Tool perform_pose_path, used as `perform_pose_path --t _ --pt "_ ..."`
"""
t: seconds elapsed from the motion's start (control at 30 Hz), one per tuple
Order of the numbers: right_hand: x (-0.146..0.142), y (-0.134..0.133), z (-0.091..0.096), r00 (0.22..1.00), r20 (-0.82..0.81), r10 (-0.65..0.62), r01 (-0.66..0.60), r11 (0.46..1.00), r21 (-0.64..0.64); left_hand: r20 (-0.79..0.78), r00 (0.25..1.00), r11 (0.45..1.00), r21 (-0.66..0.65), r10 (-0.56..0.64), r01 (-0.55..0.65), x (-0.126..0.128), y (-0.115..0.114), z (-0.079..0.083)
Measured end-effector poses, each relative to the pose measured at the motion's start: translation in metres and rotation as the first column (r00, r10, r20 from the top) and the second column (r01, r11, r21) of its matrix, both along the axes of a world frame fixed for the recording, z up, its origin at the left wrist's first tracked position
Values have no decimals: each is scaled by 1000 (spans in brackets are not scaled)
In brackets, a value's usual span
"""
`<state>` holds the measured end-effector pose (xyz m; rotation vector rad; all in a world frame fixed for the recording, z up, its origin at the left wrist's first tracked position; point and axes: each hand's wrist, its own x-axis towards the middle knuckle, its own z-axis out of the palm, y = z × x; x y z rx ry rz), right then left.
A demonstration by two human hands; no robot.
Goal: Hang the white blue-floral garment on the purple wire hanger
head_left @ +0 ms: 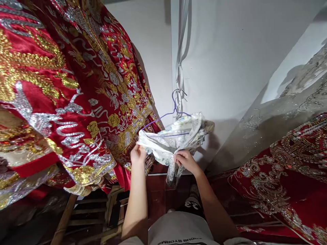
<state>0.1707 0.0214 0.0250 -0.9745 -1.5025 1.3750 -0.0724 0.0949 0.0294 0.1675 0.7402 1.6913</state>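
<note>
A white garment (163, 154) with a faint floral pattern hangs on a thin purple wire hanger (163, 116) in front of the wall. Closed around the garment's left shoulder edge, near the hanger's left end, is my left hand (138, 153). My right hand (186, 160) pinches the cloth at the garment's front middle, with the fingers curled in. Below that hand dangle narrow strips of the same cloth. The hanger's hook is up by some white cables (180, 73); whether it hangs on something there I cannot tell.
Red embroidered garments (102, 85) with gold and silver work fill the left side. At the right hang a sheer beaded white gown (286, 109) and a red beaded dress (288, 180). A slatted wooden piece (88, 211) stands low on the left, above dark red floor tiles (156, 200).
</note>
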Motion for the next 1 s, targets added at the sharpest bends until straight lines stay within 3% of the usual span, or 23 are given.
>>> perform_pose_path --t 0.1,0.17,0.27,0.37,0.43,0.47,0.53,0.6,0.7,0.77,0.87,0.93,1.0 --pt "5 0 2 990 90 107 -105 994 -21 17 1000 981 -195 -2 5 23 -17 -33" --pt "12 1 -1 971 184 155 -139 986 -97 29 999 970 -242 -36 42 37 -25 -42" --pt "24 2 -12 932 315 177 -115 972 -206 20 983 973 -139 -185 186 52 -34 -33" --pt "30 1 -21 945 327 -21 66 990 -126 -180 929 932 114 -322 345 67 -50 -11" --pt "31 0 -20 949 259 -181 203 977 -60 -443 833 855 234 -330 463 79 -67 6" --pt "29 -1 -18 956 215 -200 218 974 -63 -583 755 812 260 -299 523 85 -76 14" --pt "25 -5 -9 989 86 -116 127 984 -129 -791 589 750 285 -168 597 97 -92 27" --pt "19 -10 2 993 -115 -5 -16 984 -177 -886 464 725 319 -1 610 105 -100 34" --pt "13 -18 15 955 -282 87 -132 981 -142 -926 362 737 320 110 595 105 -97 32" --pt "12 -22 19 966 -181 187 -209 972 -109 -929 362 760 287 73 584 97 -90 22" --pt "18 -25 27 972 70 226 -224 974 -28 -916 368 731 142 -158 668 83 -86 -2" --pt "25 -26 38 975 192 112 -132 987 95 -906 239 623 -34 -350 782 75 -91 -20" --pt "32 -29 53 958 287 -23 -40 977 212 -899 33 483 -203 -436 852 67 -100 -36"
